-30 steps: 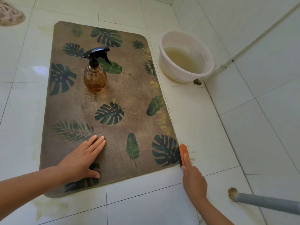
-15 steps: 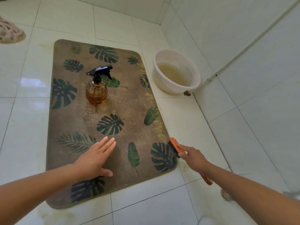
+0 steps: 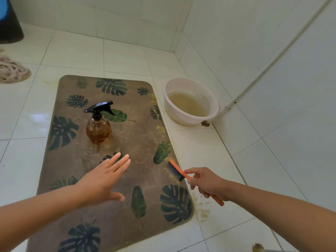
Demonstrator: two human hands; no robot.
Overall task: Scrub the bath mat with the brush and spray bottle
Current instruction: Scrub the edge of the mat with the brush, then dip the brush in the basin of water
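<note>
Head view, looking down: my left hand (image 3: 107, 177) is stretched flat over the middle of the brown rectangular bath mat with dark green leaf prints (image 3: 116, 160), fingers (image 3: 123, 160) straight and together, thumb splayed out, gripping nothing. Whether the palm is pressing the mat or floating just above it, I cannot tell. My right hand (image 3: 207, 182) is curled around the orange plastic handle of the scrub brush with dark bristles (image 3: 177, 170), the handle's tail poking out behind my palm.

What the next move turns on is the spray bottle. The amber, round-bellied spray bottle with the black trigger head (image 3: 98, 124) stands upright on the mat, straight ahead of my left fingertips and slightly to their left, near but not touching. Its nozzle points left, its trigger right. My left hand is clearly the nearer 1, and it is free, so I judge the reach for the bottle belongs to it: forward, then closing around the neck below the trigger.

The brush's long axis runs diagonally, head up and left, bristles angled toward the mat's right edge, close beside a faded green leaf. A white round plastic basin of murky water (image 3: 190, 102) sits on the white tiled floor (image 3: 127, 55) off the mat's far right corner.
</note>
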